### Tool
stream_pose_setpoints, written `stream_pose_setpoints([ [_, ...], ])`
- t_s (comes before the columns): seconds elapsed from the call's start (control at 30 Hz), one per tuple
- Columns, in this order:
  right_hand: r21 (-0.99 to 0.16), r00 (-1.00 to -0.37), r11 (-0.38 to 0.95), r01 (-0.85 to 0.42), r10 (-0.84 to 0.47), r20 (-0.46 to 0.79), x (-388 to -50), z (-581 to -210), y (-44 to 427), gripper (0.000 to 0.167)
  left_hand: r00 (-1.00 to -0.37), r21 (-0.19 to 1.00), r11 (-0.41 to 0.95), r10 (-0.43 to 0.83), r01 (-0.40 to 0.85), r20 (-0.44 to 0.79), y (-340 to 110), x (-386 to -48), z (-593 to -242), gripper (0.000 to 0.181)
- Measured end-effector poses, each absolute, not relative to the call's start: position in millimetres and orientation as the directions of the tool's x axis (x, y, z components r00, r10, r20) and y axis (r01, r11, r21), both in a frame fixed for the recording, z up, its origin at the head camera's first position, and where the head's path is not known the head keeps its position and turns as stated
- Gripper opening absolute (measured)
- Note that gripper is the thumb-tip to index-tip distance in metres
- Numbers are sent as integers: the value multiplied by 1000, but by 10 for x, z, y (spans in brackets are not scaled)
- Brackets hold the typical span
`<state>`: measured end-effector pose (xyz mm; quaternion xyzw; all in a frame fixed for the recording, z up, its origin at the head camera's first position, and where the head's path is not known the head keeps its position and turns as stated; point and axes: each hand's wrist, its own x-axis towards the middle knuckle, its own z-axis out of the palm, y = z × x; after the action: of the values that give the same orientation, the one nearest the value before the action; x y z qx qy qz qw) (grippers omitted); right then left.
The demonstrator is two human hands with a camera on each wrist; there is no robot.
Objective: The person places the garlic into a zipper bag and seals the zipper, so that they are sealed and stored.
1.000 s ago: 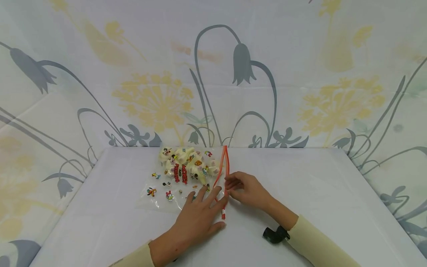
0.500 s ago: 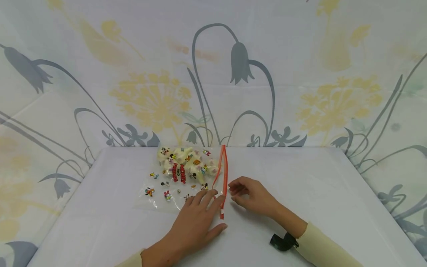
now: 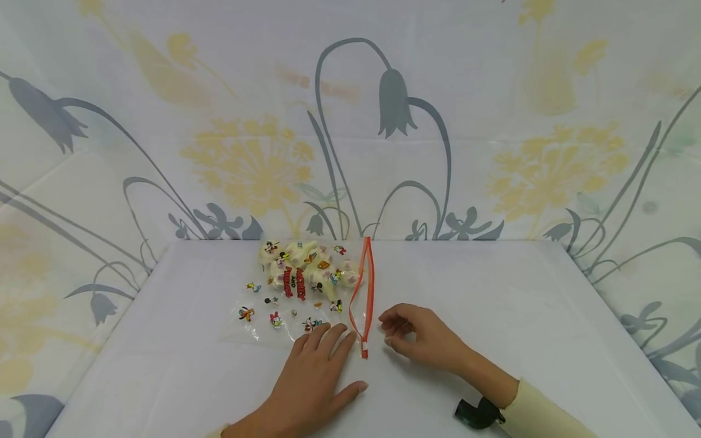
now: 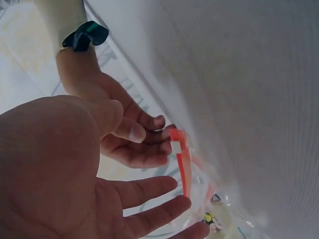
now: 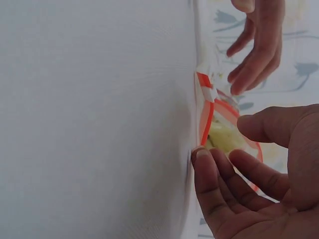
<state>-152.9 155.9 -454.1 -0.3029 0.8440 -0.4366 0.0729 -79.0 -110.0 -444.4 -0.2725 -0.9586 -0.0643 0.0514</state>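
A clear zip bag printed with small cartoon figures and red lettering lies flat at the back of the table. Inside it are cream-coloured lumpy things, their kind unclear through the plastic. The bag's orange-red zip edge faces right, its two strips parted along the middle; a white slider sits at the near end. My left hand, fingers extended, is at the bag's near right corner, fingertips at its edge. To the right of the zip, my right hand hovers apart from it, fingers loosely bent and holding nothing.
A white cloth covers the table. Behind it hangs a flower-printed curtain, which also runs down both sides. A black wrist strap or mount is on the right forearm.
My right hand has come away from the zip edge, moving right and toward the front. The left hand has slid back a little toward me. The bag stays put.
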Motion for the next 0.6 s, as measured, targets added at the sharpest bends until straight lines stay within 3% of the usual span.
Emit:
stream_pose_setpoints([
  [0.37, -791, -806, 448, -416, -584, 93, -1473, -4570, 1495, 21, -845, 152, 832, 530, 534, 68, -1097, -790, -4512, 77],
  [0.6, -798, -870, 532, -283, -493, -20, -1474, -4506, 1391, 16, -840, 221, 820, 543, 528, -8, -1093, -810, -4514, 77],
])
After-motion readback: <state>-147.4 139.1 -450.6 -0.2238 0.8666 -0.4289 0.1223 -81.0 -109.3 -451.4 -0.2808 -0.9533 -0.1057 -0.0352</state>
